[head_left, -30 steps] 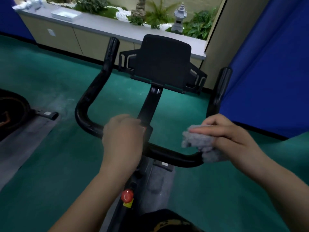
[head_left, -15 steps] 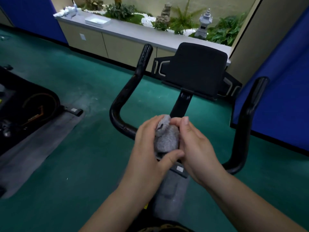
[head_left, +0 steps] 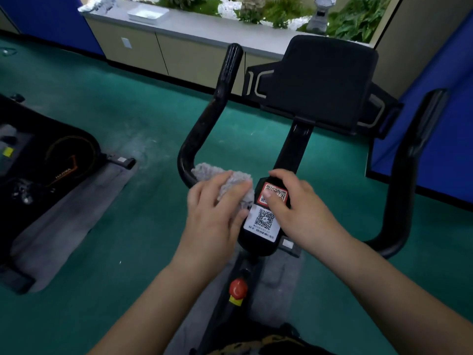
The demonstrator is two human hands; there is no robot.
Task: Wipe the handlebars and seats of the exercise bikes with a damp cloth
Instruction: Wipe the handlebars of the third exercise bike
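Observation:
The black exercise bike's U-shaped handlebar (head_left: 204, 124) curves up on the left and on the right. A grey fluffy cloth (head_left: 231, 181) lies over the handlebar's left lower bend. My left hand (head_left: 217, 206) presses on the cloth and grips it. My right hand (head_left: 294, 208) rests on the centre panel (head_left: 263, 221), which carries QR-code stickers; its fingers are spread and hold nothing. Above stands the black console holder (head_left: 322, 80). The seat is not in view.
A red knob (head_left: 238, 289) sits on the frame below the panel. Another bike (head_left: 38, 162) stands on a grey mat at the left. Green floor surrounds the bikes. A counter with cabinets (head_left: 179, 37) runs along the back, and blue panels (head_left: 448, 124) stand at the right.
The cloth passed from my right hand, through both hands at the centre, to my left hand on the left side of the bar. My right hand let go and settled on the centre panel.

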